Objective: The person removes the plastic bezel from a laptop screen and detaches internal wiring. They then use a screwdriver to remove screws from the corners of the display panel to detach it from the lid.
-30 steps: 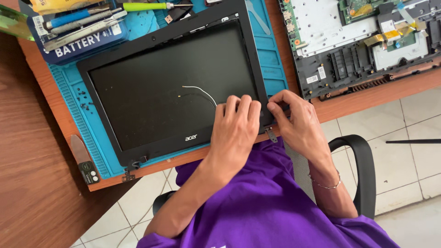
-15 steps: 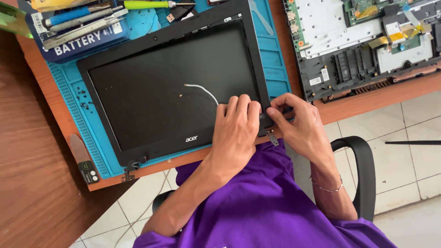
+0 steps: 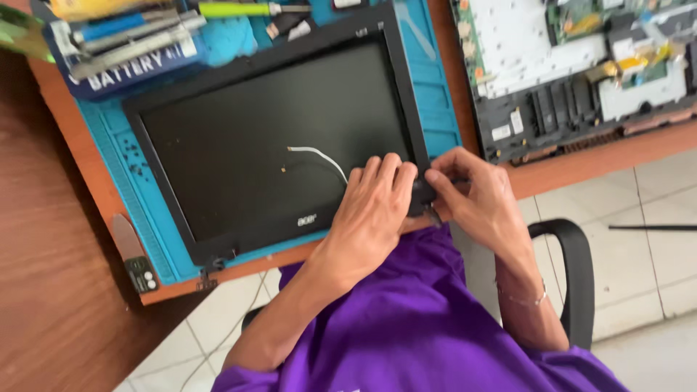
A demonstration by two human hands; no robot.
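Note:
A black laptop screen panel (image 3: 268, 138) lies face up on a blue work mat (image 3: 435, 94), with a thin white cable (image 3: 319, 156) across its glass. My left hand (image 3: 370, 210) rests flat on the panel's near right corner, fingers together on the bezel. My right hand (image 3: 472, 196) pinches the same corner at the hinge, thumb and fingers closed on the black frame edge. My purple shirt fills the bottom of the view.
An opened laptop base (image 3: 581, 65) with exposed boards lies at the right on the wooden desk (image 3: 58, 290). A box of tools (image 3: 123, 51) and a green-handled screwdriver (image 3: 232, 9) sit at the top left. A black chair arm (image 3: 573, 268) is at my right.
The view has shifted slightly, so the panel and both hands appear a little further right. Both hands stay on the panel's near right corner.

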